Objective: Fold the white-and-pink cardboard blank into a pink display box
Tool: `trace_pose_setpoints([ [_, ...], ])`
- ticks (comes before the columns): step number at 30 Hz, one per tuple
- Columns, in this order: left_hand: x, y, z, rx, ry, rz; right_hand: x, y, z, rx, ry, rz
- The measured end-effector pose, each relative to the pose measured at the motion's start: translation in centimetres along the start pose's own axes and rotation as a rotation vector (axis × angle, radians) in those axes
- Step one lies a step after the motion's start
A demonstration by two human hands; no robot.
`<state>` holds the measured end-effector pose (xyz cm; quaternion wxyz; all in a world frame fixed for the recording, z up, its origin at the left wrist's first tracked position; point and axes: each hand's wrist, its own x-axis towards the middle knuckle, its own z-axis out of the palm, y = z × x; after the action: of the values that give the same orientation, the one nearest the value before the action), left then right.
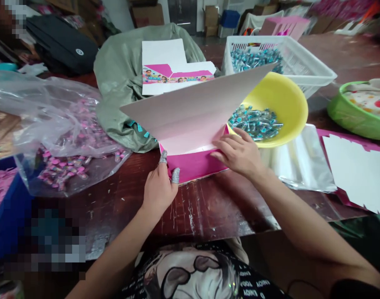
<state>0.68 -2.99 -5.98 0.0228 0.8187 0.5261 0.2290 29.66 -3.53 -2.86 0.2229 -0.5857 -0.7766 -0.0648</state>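
A flat-folded pink cardboard box (193, 166) stands on its long edge on the wooden table, with its white inner panel (190, 112) fanning up and away from me. My left hand (159, 191) grips the box's left end, and grey finger cots cover two fingertips. My right hand (236, 153) lies with spread fingers on the box's right end. Just beyond that hand is a yellow plastic bowl (280, 108) holding teal-wrapped sweets (255, 122), partly hidden by the white panel.
A clear bag of pink-wrapped sweets (65, 141) lies left, beside a blue crate (9, 207). Ahead are a grey-green sack (124, 74), a flat printed carton (177, 70) and a white basket of teal sweets (305, 54). Right: a green basin (361, 112), plastic sheeting and white-and-pink card.
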Motion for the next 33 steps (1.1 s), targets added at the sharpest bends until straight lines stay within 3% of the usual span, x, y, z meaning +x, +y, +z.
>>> trace_pose_setpoints([
  [2,0.3,0.0,-0.8,-0.005,0.100,0.007,2.4,-0.3,0.4,-0.051,-0.164,-0.053],
  [4,0.9,0.2,-1.3,-0.013,0.256,0.057,4.2,-0.2,1.3,-0.075,-0.246,-0.071],
  [6,2.1,0.5,-1.3,-0.026,0.295,0.154,5.6,0.1,2.4,-0.072,-0.306,-0.100],
  [9,4.7,0.8,-0.3,0.030,0.101,0.285,7.1,0.8,3.8,-0.031,-0.439,-0.126],
  [12,7.2,0.2,0.9,0.136,-0.073,0.316,7.7,1.2,4.4,0.032,-0.517,-0.110],
  [14,8.4,-0.8,1.2,0.114,-0.104,0.343,7.2,1.2,4.4,0.052,-0.446,-0.091],
  [17,9.6,-2.3,0.9,-0.052,-0.101,0.395,5.5,0.8,4.1,0.056,-0.229,-0.021],
  [20,10.1,-2.6,0.2,-0.118,-0.176,0.379,4.0,0.1,3.9,0.023,-0.084,0.102],
  [23,10.6,-1.6,-0.2,-0.004,-0.282,0.297,3.4,-0.5,3.7,-0.068,-0.080,0.218],
  [27,11.5,-0.5,0.1,0.058,-0.362,0.173,3.3,-0.5,3.9,-0.065,-0.140,0.231],
  [29,11.7,-1.0,0.5,-0.097,-0.308,0.179,3.1,-0.2,4.1,-0.023,-0.126,0.230],
  [33,11.0,-2.8,0.7,-0.647,-0.077,0.330,2.2,-0.1,4.3,0.034,0.003,0.260],
])
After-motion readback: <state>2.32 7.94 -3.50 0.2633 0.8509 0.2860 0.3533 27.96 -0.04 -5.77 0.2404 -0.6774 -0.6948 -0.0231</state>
